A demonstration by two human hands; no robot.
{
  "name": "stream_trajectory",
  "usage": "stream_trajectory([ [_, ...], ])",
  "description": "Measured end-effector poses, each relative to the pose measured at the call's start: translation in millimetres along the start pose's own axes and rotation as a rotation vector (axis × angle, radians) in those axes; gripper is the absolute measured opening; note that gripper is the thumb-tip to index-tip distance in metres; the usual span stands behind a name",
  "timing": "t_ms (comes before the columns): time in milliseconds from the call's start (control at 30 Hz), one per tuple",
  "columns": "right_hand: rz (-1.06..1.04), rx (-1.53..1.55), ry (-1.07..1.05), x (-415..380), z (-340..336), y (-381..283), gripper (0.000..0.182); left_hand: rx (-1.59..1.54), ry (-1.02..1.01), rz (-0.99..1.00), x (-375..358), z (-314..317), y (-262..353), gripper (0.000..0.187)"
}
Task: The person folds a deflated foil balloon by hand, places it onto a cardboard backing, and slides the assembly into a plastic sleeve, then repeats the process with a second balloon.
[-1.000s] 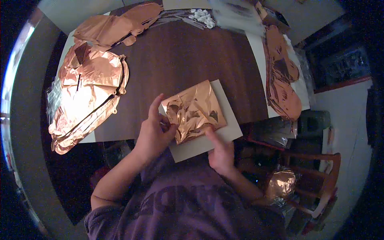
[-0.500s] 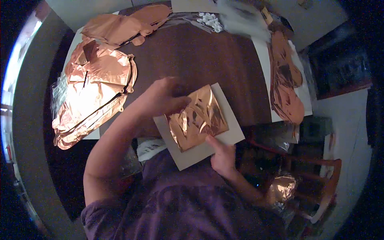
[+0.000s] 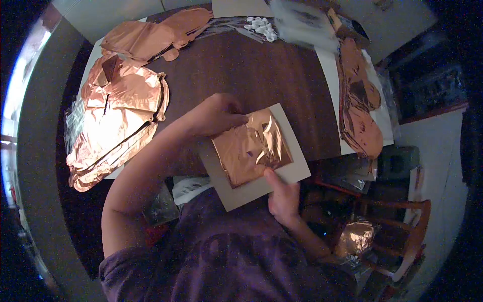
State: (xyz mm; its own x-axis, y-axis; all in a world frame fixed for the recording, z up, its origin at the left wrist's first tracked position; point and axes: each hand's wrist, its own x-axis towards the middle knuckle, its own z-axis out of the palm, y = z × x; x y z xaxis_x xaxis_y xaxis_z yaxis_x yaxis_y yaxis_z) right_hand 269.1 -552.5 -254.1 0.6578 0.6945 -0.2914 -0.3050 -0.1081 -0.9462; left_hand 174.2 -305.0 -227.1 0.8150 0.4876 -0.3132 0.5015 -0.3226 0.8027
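Fingers of the L hand (image 3: pixel 221 113) are curled at the far L part of a folded copper-coloured foil packet (image 3: pixel 246 156), thumb tip at its far edge; in this dim light one can't tell if they pinch it or merely touch it. R hand (image 3: pixel 285 201) is closed on the near R edge of a pale card (image 3: pixel 231 195), thumb (image 3: pixel 271 176) on top at the near edge of the packet, other fingers mostly hidden below. The packet lies flat on the card, approx. square, creased & shiny, w/ card margins showing at R & along the near side. Both are held tilted relative to the table sides, over the near edge of the dark brown surface (image 3: pixel 251 65). To the L: a large, bright foil stack (image 3: pixel 121 110) w/ dark gaps between layers; beyond it, a duller foil pile (image 3: pixel 151 38). Far side, centre: a cluster of small white pcs. (image 3: pixel 261 28); just R of these, clear plastic film (image 3: pixel 304 27). To the R: a long foil pile (image 3: pixel 359 100) on a white strip. Lower R, off the surface: a wooden chair (image 3: pixel 420 221) w/ a shiny foil bundle (image 3: pixel 358 236) at its L.
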Motion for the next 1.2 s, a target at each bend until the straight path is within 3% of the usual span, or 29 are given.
stream_trajectory([
  [33, -0.009, 0.026, -0.027, 0, 1, -2, 0.019, -0.004, 0.026, -0.052, -3, 1, 2, 0.034],
  [133, -0.082, -0.361, -0.129, -3, 0, -13, 0.012, 0.082, 0.067, -0.134, -9, -1, 13, 0.038],
  [267, -0.142, -0.296, -0.070, -1, 5, -1, 0.014, 0.282, 0.193, -0.078, -8, 6, 4, 0.044],
  [367, -0.160, -0.260, -0.005, -2, 4, 10, 0.020, 0.458, 0.229, -0.143, -8, 11, 6, 0.047],
  [467, -0.024, -0.164, 0.063, -3, 16, -5, 0.025, 0.703, 0.342, -0.196, -15, 22, 25, 0.041],
  [533, 0.097, -0.184, 0.080, -6, 22, -17, 0.030, 0.828, 0.502, 0.040, -20, 29, 18, 0.040],
  [567, 0.060, -0.167, 0.085, -4, 23, -15, 0.031, 0.888, 0.581, 0.162, -22, 32, 14, 0.040],
  [667, 0.009, -0.160, 0.102, 2, 25, -6, 0.034, 0.824, 0.409, 0.324, -27, 44, 1, 0.045],
  [733, 0.054, -0.212, 0.108, 8, 28, -5, 0.037, 0.816, 0.381, 0.283, -33, 53, 4, 0.053],
  [833, -0.058, -0.078, 0.049, 17, 39, -4, 0.037, 0.754, 0.414, 0.251, -38, 60, 3, 0.069],
  [933, 0.068, -0.203, -0.006, 21, 36, -8, 0.039, 0.727, 0.487, 0.280, -35, 71, -11, 0.082],
  [1033, 0.361, -0.138, -0.205, 23, 8, -38, 0.033, 0.709, 0.548, 0.328, -35, 82, -20, 0.087],
  [1067, 0.408, -0.298, -0.244, 23, -8, -55, 0.033, 0.699, 0.565, 0.342, -36, 85, -21, 0.087],
  [1100, 0.285, -0.629, -0.291, 26, -27, -68, 0.035, 0.697, 0.584, 0.349, -35, 87, -22, 0.087],
  [1133, 0.048, -0.970, -0.199, 29, -37, -71, 0.034, 0.696, 0.607, 0.352, -34, 88, -23, 0.087],
  [1167, 0.031, -1.207, -0.025, 28, -42, -86, 0.030, 0.692, 0.627, 0.352, -34, 90, -24, 0.087],
  [1200, -0.136, -1.266, -0.006, 25, -36, -104, 0.027, 0.700, 0.606, 0.333, -35, 91, -23, 0.088],
])
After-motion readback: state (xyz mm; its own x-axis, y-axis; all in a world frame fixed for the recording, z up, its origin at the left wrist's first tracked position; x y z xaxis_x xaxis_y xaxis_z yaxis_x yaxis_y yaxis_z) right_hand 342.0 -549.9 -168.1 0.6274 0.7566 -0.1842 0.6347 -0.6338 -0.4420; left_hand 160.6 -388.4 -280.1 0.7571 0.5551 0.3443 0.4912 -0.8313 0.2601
